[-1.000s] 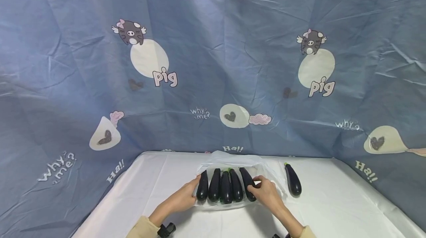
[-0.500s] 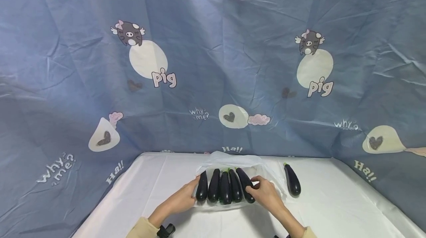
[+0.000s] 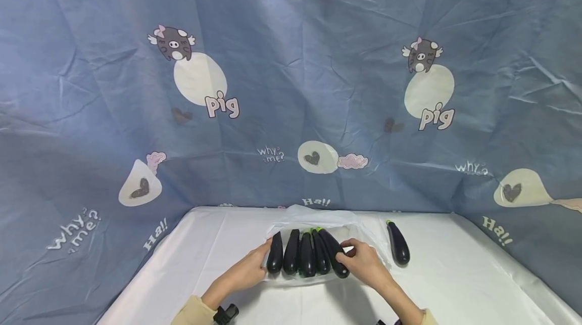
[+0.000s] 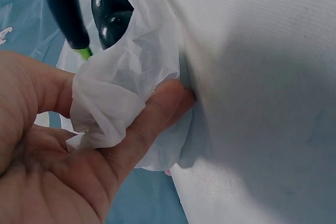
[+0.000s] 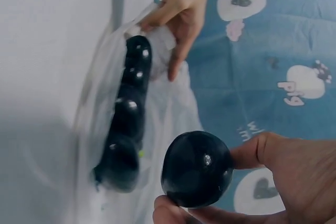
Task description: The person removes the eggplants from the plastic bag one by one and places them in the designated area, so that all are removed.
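A white plastic bag (image 3: 297, 214) lies on its side with several dark eggplants (image 3: 307, 257) in a row at its mouth. My left hand (image 3: 247, 269) pinches the bag's left edge; the left wrist view shows the thin plastic (image 4: 113, 98) between thumb and fingers. My right hand (image 3: 366, 267) holds the rightmost eggplant (image 3: 334, 254) by its side, its green stem tilted toward the others. In the right wrist view this eggplant (image 5: 197, 169) shows its round end between thumb and fingers, apart from the row (image 5: 128, 111).
Another eggplant (image 3: 398, 244) lies on the white-covered table (image 3: 436, 284), right of the bag. Behind the table hangs a blue cloth (image 3: 273, 87) printed with pigs and words.
The eggplant in my right hand has shifted left, its stem end now against the neighbouring one. My left hand keeps its grip on the bag's edge, nearly unmoved.
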`<state>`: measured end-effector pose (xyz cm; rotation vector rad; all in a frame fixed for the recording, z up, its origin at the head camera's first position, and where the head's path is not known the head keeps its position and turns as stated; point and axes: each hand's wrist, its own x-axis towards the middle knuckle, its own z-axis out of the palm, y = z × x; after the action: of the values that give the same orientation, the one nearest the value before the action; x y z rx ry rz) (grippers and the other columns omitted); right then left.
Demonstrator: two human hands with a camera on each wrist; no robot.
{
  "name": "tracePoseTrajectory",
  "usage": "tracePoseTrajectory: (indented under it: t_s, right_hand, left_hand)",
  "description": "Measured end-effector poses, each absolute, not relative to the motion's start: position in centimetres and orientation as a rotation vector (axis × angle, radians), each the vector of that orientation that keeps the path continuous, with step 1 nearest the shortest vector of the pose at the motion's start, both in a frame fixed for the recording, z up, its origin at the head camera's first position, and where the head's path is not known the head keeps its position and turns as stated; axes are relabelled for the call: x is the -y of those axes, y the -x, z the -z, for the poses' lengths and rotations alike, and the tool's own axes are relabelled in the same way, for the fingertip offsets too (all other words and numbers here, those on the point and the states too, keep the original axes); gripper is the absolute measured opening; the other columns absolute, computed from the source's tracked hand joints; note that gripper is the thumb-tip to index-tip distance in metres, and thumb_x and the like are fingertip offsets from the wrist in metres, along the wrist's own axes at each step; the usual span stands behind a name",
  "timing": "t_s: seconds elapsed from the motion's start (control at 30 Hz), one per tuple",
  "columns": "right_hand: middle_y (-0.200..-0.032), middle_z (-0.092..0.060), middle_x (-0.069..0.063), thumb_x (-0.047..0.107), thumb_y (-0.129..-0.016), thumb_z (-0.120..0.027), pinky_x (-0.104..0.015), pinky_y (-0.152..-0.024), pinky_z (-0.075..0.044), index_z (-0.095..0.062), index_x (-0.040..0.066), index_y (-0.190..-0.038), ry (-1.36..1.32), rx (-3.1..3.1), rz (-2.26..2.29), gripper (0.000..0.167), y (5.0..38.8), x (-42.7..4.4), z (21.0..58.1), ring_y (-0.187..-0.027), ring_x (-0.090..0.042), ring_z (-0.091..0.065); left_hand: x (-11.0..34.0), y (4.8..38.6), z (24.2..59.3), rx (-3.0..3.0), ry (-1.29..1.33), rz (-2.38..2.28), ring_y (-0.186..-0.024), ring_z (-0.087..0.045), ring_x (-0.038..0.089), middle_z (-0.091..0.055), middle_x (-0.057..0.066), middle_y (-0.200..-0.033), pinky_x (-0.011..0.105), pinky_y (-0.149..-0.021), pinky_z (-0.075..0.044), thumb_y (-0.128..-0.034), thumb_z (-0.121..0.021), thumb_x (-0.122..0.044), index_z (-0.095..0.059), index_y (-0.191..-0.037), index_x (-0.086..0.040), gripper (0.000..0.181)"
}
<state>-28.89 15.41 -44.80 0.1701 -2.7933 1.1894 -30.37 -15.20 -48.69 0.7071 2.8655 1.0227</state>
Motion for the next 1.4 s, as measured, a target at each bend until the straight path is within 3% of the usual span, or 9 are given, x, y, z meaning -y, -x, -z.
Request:
tracePoseTrajectory:
  t_s: [0.57, 1.2, 1.4]
  right_hand:
    - [-0.079, -0.072, 0.005, 0.024, -0.076, -0.071, -0.028, -0.063, -0.051, -0.070, 0.016, -0.107, -0.191, 2.757, -1.232, 0.032, 27.4, -16.7, 41.7, -0.073, -0.007, -0.066]
    - [-0.090, -0.074, -0.006, 0.023, -0.084, -0.066, -0.035, -0.075, -0.054, -0.066, 0.007, -0.119, -0.088, 2.745, -1.236, 0.039, 28.4, -20.9, 39.2, -0.079, -0.013, -0.067]
    - [-0.090, -0.073, -0.009, 0.024, -0.086, -0.065, -0.034, -0.072, -0.054, -0.064, 0.003, -0.121, -0.069, 2.760, -1.214, 0.041, 29.0, -21.9, 39.2, -0.076, -0.013, -0.067]
  left_hand:
    - [15.3, 30.5, 48.9, -2.847, -0.708, -1.033, -0.142, -0.031, 0.041, -0.030, 0.026, -0.153, 0.055, -0.116, -0.025, -0.0719, -0.048, 0.012, -0.025, -0.149, 0.008, 0.080]
    - [15.3, 30.3, 48.7, -2.836, -0.686, -1.029, -0.142, -0.030, 0.042, -0.029, 0.027, -0.153, 0.056, -0.115, -0.026, -0.0729, -0.047, 0.011, -0.024, -0.148, 0.009, 0.079]
    - [15.3, 30.3, 48.7, -2.840, -0.684, -1.019, -0.142, -0.030, 0.042, -0.029, 0.027, -0.153, 0.056, -0.115, -0.026, -0.0736, -0.047, 0.011, -0.024, -0.148, 0.009, 0.078]
